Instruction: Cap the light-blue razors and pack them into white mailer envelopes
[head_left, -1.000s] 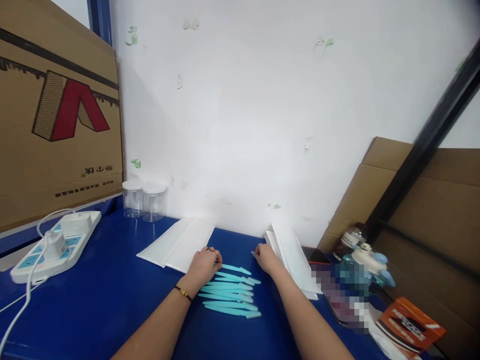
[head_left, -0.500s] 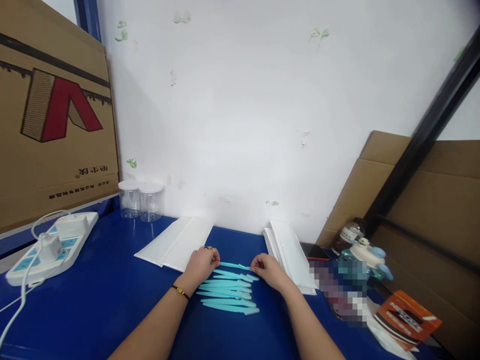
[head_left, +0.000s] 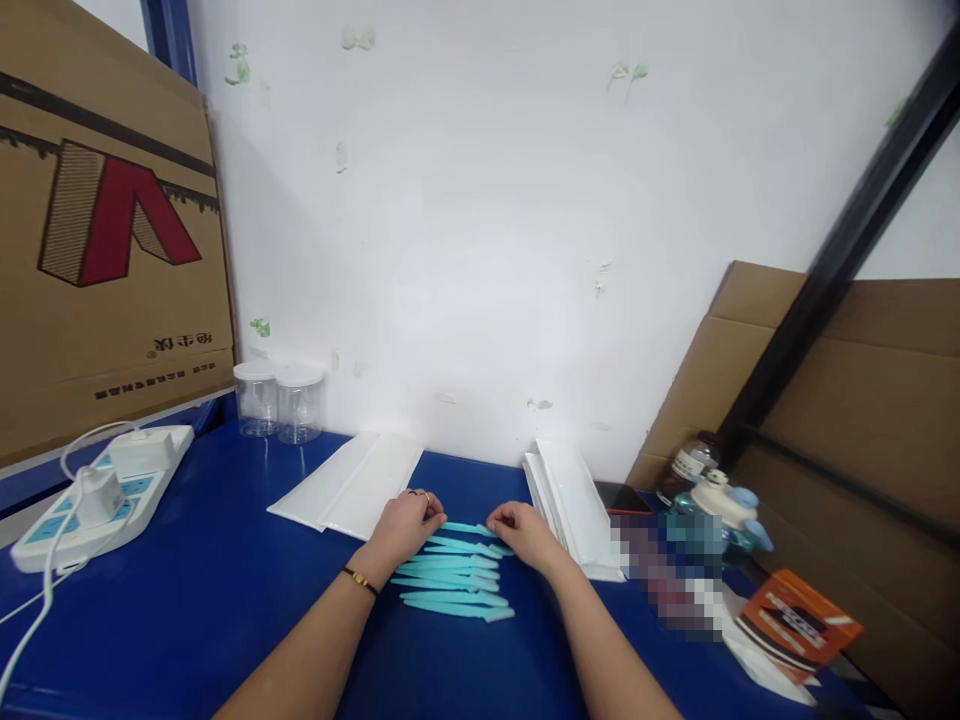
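Note:
Several long teal plastic pieces (head_left: 454, 580) lie in a row on the blue table (head_left: 187, 600). My left hand (head_left: 403, 527) and my right hand (head_left: 521, 530) both pinch the farthest teal piece (head_left: 465, 527), one at each end, fingers closed. A gold bracelet sits on my left wrist and a ring on a left finger. A stack of white sleeves (head_left: 574, 505) lies just right of my right hand. Two more white sleeves (head_left: 352, 483) lie just left of my left hand.
Two clear lidded jars (head_left: 277, 402) stand against the white wall. A white power strip (head_left: 97, 490) with a cable lies at the left under a big cardboard box (head_left: 105, 230). Bottles (head_left: 705, 490), an orange packet (head_left: 799, 625) and leaning cardboard crowd the right.
My right hand left the white sleeve stack and came left to the far teal piece. Both hands now pinch its ends. The view drifted slightly.

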